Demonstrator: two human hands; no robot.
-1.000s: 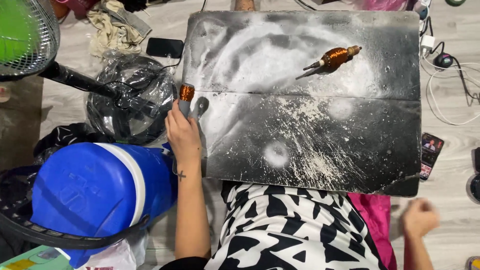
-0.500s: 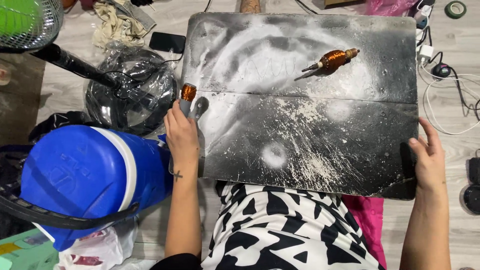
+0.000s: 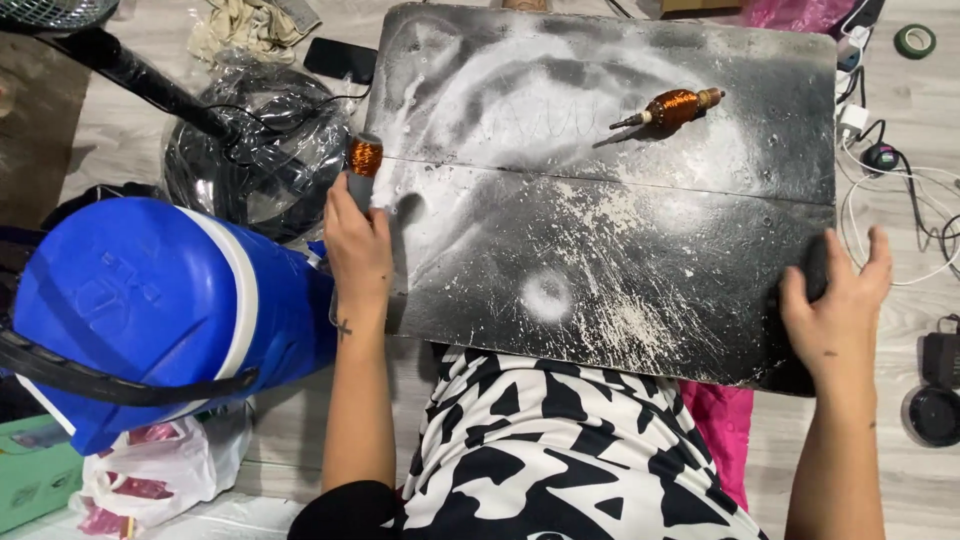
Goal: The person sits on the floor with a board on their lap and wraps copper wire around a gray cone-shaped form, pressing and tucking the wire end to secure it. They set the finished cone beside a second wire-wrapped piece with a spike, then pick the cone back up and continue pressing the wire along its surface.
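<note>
Seated, a person's left hand (image 3: 357, 243) wraps a copper-wound rotor (image 3: 363, 160) at the dusty board (image 3: 600, 250)'s edge; right hand (image 3: 835, 310), fingers spread, grips its corner—best kept steady.

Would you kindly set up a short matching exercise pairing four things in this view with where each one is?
Things:
1. left hand
2. right hand
3. copper-wound armature
4. blue cooler

Places:
a. lying loose on the board's far half
b. on the floor left of the board
c. gripping the board's right edge
d. at the board's left edge, holding a copper coil

Pairs: 1-d, 2-c, 3-a, 4-b
</note>
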